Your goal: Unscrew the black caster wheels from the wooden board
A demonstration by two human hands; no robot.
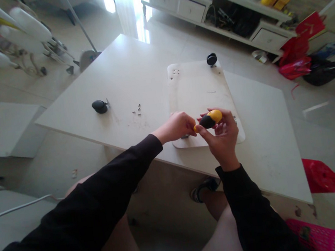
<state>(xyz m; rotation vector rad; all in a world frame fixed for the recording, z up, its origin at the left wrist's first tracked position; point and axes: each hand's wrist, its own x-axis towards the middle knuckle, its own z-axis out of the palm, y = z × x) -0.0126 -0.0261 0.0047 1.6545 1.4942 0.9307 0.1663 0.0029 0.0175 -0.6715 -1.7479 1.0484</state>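
My right hand [223,136] is closed around the yellow and black handle of a screwdriver [211,119], held over the near edge of a pale wooden board [200,91]. My left hand [176,126] is pinched shut just left of the handle, at the board's near left corner; what it grips is hidden. A black caster wheel [211,59] stands mounted at the board's far right corner. A second black caster [100,106] lies loose on the white table [134,71] to the left. Several small screws [136,110] lie between that caster and the board.
A red bag [320,176] and a pink basket [323,238] sit on the floor at the right. A white cabinet [187,7] with clutter stands at the back. A white box [4,129] sits left of the table. My knees are under the table's near edge.
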